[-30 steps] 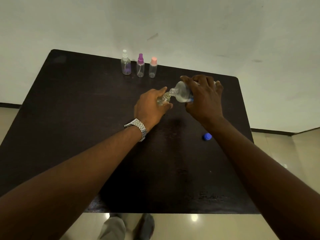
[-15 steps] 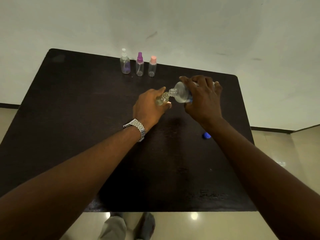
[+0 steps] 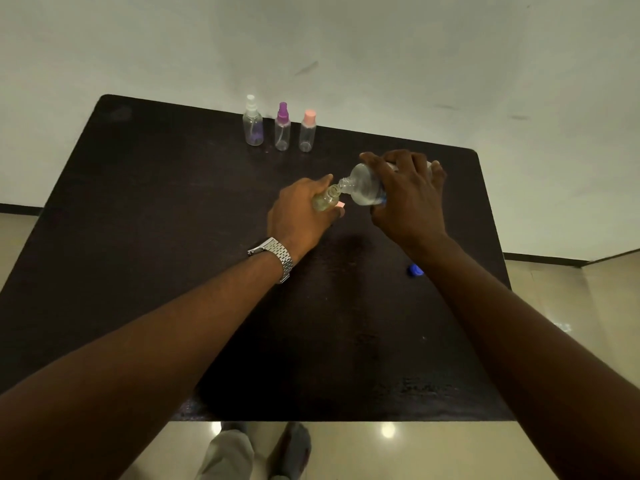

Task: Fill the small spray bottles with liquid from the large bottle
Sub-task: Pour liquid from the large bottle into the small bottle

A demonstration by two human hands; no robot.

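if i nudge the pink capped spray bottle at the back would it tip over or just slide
It probably tips: the pink-capped spray bottle stands upright, tall and narrow, and looks empty, so likely very light. Its body looks round, so once down it may roll on the table.

A dark rectangular wooden table (image 3: 138, 237) stands against a pale painted wall (image 3: 346, 46); glossy beige floor tiles (image 3: 450, 452) show beyond the table's near edge.

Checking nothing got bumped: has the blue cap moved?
No. The blue cap stays put near the right edge of the table.
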